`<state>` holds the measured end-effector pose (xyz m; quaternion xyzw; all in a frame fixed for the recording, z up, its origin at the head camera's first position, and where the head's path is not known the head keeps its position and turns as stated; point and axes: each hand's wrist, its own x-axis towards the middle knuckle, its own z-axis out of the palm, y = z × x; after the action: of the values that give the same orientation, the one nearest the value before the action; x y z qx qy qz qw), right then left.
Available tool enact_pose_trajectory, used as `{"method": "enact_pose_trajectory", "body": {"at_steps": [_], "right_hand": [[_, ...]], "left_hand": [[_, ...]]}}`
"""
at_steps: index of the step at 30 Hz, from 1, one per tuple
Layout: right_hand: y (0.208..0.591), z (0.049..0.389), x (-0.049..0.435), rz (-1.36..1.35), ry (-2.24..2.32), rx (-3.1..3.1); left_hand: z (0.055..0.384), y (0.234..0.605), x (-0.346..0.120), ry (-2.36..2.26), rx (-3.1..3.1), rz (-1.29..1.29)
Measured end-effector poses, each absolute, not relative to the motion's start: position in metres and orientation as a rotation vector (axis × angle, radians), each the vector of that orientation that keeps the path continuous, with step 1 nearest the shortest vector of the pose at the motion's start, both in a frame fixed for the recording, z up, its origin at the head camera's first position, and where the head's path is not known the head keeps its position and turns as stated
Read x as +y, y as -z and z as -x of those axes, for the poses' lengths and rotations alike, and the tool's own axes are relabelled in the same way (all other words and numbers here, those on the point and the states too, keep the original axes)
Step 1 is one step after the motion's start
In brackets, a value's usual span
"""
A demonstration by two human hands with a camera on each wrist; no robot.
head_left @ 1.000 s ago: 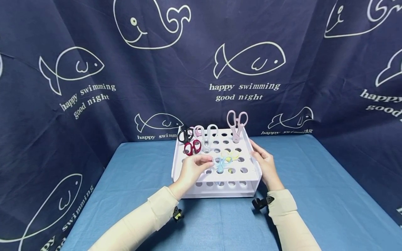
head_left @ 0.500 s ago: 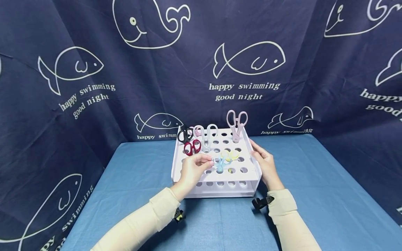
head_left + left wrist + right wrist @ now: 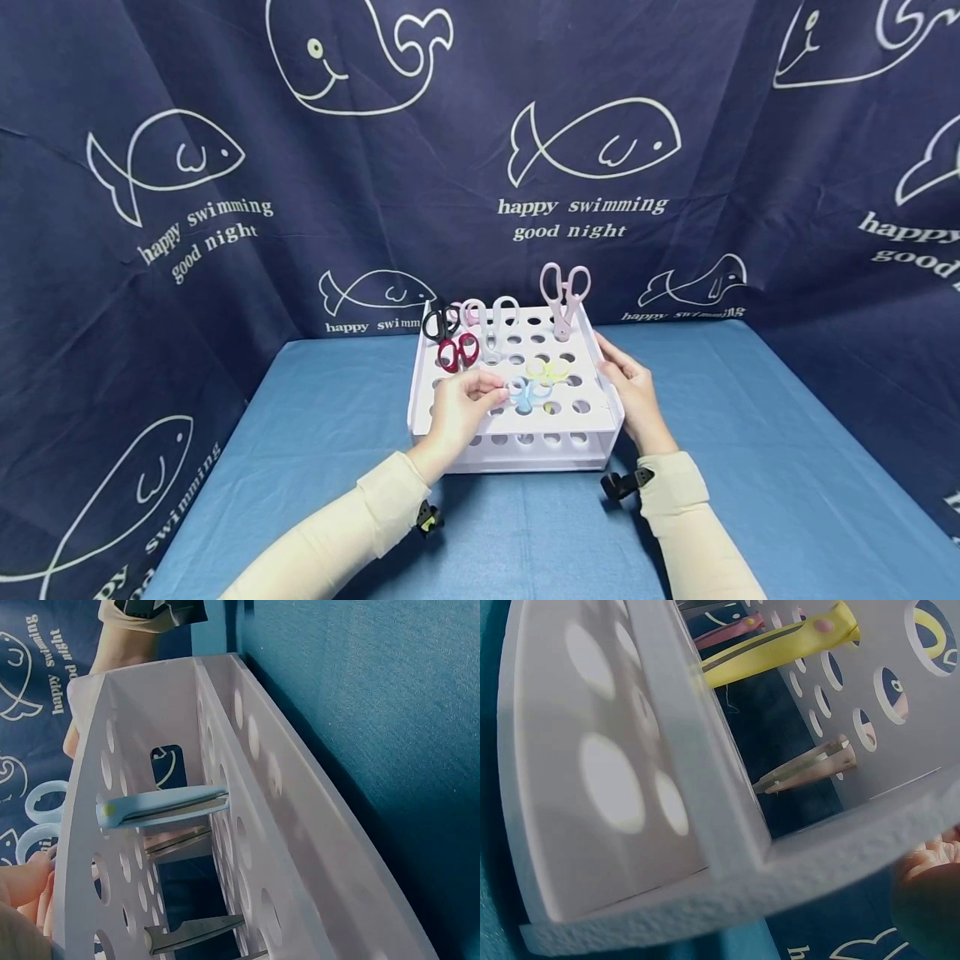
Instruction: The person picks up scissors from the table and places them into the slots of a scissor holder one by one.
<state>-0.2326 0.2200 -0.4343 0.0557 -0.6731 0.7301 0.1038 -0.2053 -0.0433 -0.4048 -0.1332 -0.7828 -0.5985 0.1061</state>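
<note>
In the head view my left hand (image 3: 459,408) pinches the left finger loop of the light blue scissors (image 3: 527,394) between thumb and fingertips. These scissors stand in a front hole of the white two-tier rack (image 3: 517,427). In the left wrist view their blue-covered blades (image 3: 161,808) hang below the top board and reach the lower one. My right hand (image 3: 633,393) lies along the rack's right outer side, its fingers touching that wall; part of it is hidden behind the wall in the right wrist view. Just behind the blue pair stand yellow scissors (image 3: 550,371).
Pink scissors (image 3: 564,308) rise tall at the rack's back right. Grouped at the back left are black scissors (image 3: 441,325), red scissors (image 3: 459,352), whitish scissors (image 3: 491,333) and a small pink handle (image 3: 471,314). A dark blue printed curtain (image 3: 465,158) hangs behind the blue tabletop (image 3: 750,467).
The blue scissors have sunk slightly in their hole, and their loops sit a little lower. My left hand has barely shifted with them. The right hand stays put.
</note>
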Motion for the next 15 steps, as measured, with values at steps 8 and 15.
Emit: {"method": "enact_pose_trajectory", "body": {"at_steps": [8,15], "right_hand": [[0.4336,0.2331,0.2187,-0.144,-2.169,-1.987],[0.4337,0.2331,0.2188,-0.143,-2.167,-1.984]], "left_hand": [[0.2031,0.4023,-0.0448,1.700,-2.351,0.414],[0.2022,0.4019,-0.0470,1.697,-2.399,0.408]]}}
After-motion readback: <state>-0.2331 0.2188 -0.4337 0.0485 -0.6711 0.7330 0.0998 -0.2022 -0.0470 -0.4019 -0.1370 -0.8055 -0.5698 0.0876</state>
